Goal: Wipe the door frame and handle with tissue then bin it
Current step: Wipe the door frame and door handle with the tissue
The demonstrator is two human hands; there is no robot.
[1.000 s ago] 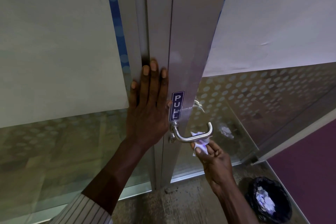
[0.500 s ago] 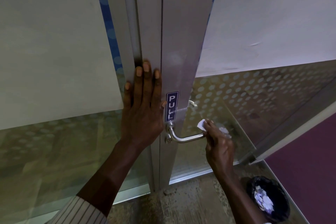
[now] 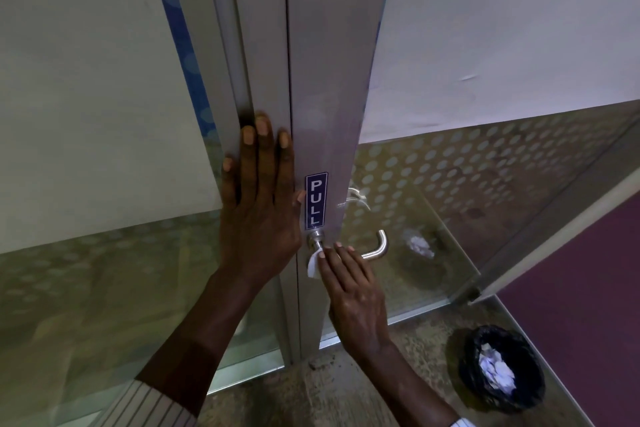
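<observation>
**Handle wipe, door braced**

My left hand (image 3: pixel 258 204) lies flat, fingers spread, holding nothing, steadying the door frame (image 3: pixel 329 87). My right hand (image 3: pixel 353 291) pinches the tissue (image 3: pixel 313 265) against the handle (image 3: pixel 372 251) base. Bin (image 3: pixel 502 369) waits near, on the floor.

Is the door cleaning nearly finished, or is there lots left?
Partway. In hand now: the right hand presses the tissue against the handle near its base, while the left hand lies flat on the door frame. Whether the frame was wiped, I cannot tell. Left: drop the tissue in the bin, which already holds crumpled paper.
</observation>
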